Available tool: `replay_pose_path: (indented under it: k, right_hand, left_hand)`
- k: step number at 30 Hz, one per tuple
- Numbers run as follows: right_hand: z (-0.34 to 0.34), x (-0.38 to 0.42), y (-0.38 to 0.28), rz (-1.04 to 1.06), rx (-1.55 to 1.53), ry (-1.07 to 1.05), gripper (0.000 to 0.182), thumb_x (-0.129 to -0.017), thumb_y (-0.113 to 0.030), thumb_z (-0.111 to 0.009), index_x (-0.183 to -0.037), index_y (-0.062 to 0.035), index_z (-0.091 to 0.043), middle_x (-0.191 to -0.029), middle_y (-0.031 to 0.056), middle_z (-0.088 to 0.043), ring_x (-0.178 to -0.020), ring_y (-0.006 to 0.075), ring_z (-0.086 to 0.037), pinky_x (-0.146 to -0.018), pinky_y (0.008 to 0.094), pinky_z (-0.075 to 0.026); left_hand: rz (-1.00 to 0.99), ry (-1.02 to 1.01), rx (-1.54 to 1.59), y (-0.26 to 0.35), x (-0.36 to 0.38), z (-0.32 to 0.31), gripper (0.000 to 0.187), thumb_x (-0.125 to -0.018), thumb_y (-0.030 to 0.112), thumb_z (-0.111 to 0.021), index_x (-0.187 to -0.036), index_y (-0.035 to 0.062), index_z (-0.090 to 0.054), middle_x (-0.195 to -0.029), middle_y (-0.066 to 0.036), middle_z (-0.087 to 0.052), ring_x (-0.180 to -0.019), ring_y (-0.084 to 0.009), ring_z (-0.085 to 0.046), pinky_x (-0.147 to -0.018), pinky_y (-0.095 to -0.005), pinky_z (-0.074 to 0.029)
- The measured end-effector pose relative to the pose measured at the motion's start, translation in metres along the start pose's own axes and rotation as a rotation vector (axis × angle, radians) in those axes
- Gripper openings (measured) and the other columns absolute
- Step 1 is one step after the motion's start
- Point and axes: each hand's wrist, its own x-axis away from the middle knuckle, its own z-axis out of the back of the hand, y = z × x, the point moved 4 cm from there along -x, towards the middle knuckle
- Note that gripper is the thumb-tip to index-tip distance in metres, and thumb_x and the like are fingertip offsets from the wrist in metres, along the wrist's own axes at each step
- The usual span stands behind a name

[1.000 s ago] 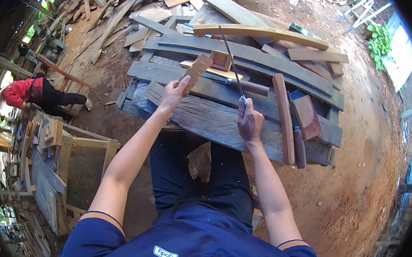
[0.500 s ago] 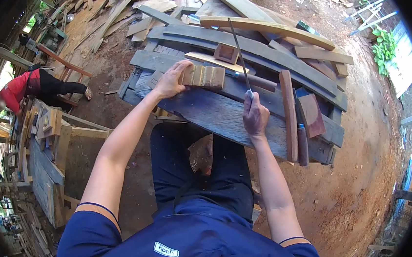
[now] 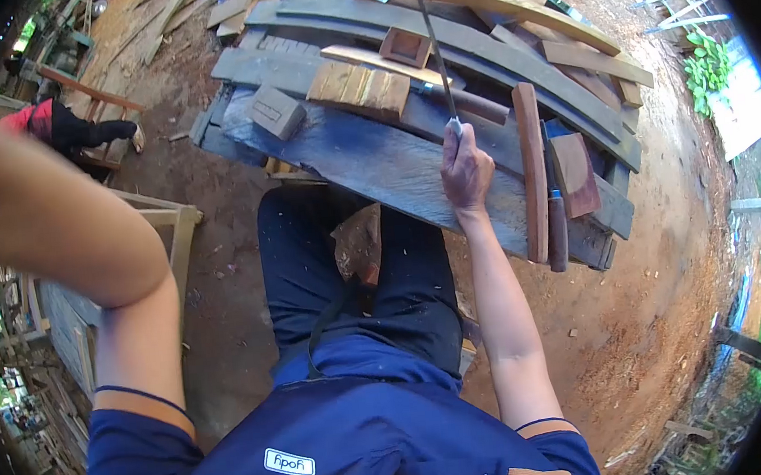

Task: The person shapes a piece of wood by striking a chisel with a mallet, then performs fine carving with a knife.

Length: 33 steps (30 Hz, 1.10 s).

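Observation:
My right hand (image 3: 468, 171) is closed round the handle of a long thin file-like tool (image 3: 437, 52), its blade pointing away over the workbench (image 3: 375, 175). My left arm is bent up at the far left, and the left hand lies outside the picture. A grooved wooden block (image 3: 359, 90) rests on the bench, left of the tool. Beside it sits a smaller grey block (image 3: 278, 112). A second tool with a wooden handle (image 3: 478, 105) lies behind my right hand. A small square wooden frame (image 3: 405, 47) stands farther back.
To the right on the bench are a long reddish wooden bar (image 3: 531, 170), another handled tool (image 3: 558, 235) and a curved wooden piece (image 3: 577, 175). Long planks (image 3: 488, 15) are stacked behind. Another person (image 3: 72, 124) in red and black is at the upper left, near wooden frames.
My left hand has let go of the grooved block and moved out of view to the left, uncovering the grey block. My right hand still holds the tool. The view has shifted slightly.

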Motion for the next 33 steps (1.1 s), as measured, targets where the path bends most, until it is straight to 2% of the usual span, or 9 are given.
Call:
replay_pose_path:
  k: [7, 9, 11, 13, 19, 25, 27, 33]
  right_hand:
    - [0.002, 0.001, 0.004, 0.032, 0.005, 0.028, 0.021, -0.098, -0.027, -0.049, -0.085, -0.0097, -0.048, -0.055, 0.0157, -0.058, -0.053, 0.0343, -0.063, -0.044, 0.0445, -0.047]
    - [-0.002, 0.002, 0.003, -0.049, -0.035, -0.042, 0.022, -0.100, -0.027, -0.047, -0.089, -0.0079, -0.050, -0.062, 0.0200, -0.060, -0.060, 0.0384, -0.063, -0.048, 0.0469, -0.045]
    - [-0.004, -0.001, 0.001, -0.039, -0.041, -0.048, 0.023, -0.100, -0.027, -0.047, -0.088, -0.0080, -0.050, -0.061, 0.0195, -0.060, -0.059, 0.0383, -0.063, -0.047, 0.0468, -0.045]
    - [-0.002, 0.000, 0.001, 0.012, -0.003, -0.011, 0.021, -0.098, -0.027, -0.050, -0.085, -0.0099, -0.048, -0.054, 0.0156, -0.058, -0.052, 0.0341, -0.062, -0.044, 0.0441, -0.046]
    - [-0.001, 0.000, 0.000, 0.016, -0.020, 0.033, 0.022, -0.098, -0.027, -0.050, -0.085, -0.0095, -0.049, -0.056, 0.0156, -0.059, -0.053, 0.0351, -0.062, -0.044, 0.0447, -0.046]
    - [-0.003, -0.002, -0.001, -0.019, -0.030, 0.037, 0.019, -0.097, -0.024, -0.052, -0.085, -0.0098, -0.049, -0.057, 0.0150, -0.058, -0.054, 0.0349, -0.063, -0.045, 0.0448, -0.046]
    - [0.000, -0.002, -0.004, 0.040, -0.082, 0.037, 0.019, -0.097, -0.025, -0.053, -0.085, -0.0101, -0.049, -0.057, 0.0147, -0.058, -0.054, 0.0347, -0.063, -0.046, 0.0443, -0.047]
    - [0.004, 0.005, 0.008, 0.038, -0.002, 0.026, 0.018, -0.095, -0.026, -0.055, -0.085, -0.0112, -0.051, -0.057, 0.0149, -0.058, -0.055, 0.0348, -0.063, -0.046, 0.0446, -0.047]
  left_hand:
    - [-0.001, 0.010, -0.045, -0.015, 0.008, 0.007, 0.025, -0.087, 0.022, -0.061, -0.101, 0.0017, -0.060, -0.090, -0.008, -0.064, -0.076, -0.0185, -0.059, -0.064, -0.0312, -0.046]
    - [-0.030, 0.016, -0.061, -0.014, 0.001, 0.010, 0.025, -0.088, 0.022, -0.061, -0.101, 0.0017, -0.060, -0.091, -0.008, -0.064, -0.077, -0.0185, -0.059, -0.065, -0.0312, -0.046]
    - [-0.051, 0.014, -0.077, -0.014, -0.003, 0.012, 0.025, -0.088, 0.022, -0.060, -0.102, 0.0017, -0.060, -0.092, -0.008, -0.064, -0.077, -0.0185, -0.060, -0.065, -0.0312, -0.046]
    - [-0.038, 0.029, -0.103, -0.023, 0.004, 0.021, 0.025, -0.088, 0.022, -0.060, -0.103, 0.0017, -0.060, -0.092, -0.008, -0.064, -0.078, -0.0185, -0.060, -0.065, -0.0312, -0.046]
    - [-0.022, -0.012, -0.147, -0.044, 0.018, 0.014, 0.026, -0.088, 0.022, -0.059, -0.105, 0.0017, -0.060, -0.095, -0.009, -0.063, -0.079, -0.0185, -0.060, -0.067, -0.0312, -0.047]
    - [-0.171, -0.086, -0.215, -0.032, -0.024, 0.011, 0.026, -0.089, 0.021, -0.059, -0.107, 0.0017, -0.059, -0.097, -0.009, -0.063, -0.081, -0.0186, -0.060, -0.068, -0.0312, -0.047]
    - [-0.197, -0.067, -0.243, -0.034, -0.031, 0.021, 0.027, -0.089, 0.021, -0.059, -0.107, 0.0017, -0.059, -0.098, -0.009, -0.063, -0.081, -0.0186, -0.060, -0.068, -0.0312, -0.047]
    - [-0.079, -0.029, -0.266, -0.074, 0.019, 0.029, 0.027, -0.090, 0.021, -0.058, -0.109, 0.0017, -0.059, -0.100, -0.010, -0.062, -0.083, -0.0186, -0.060, -0.069, -0.0312, -0.048]
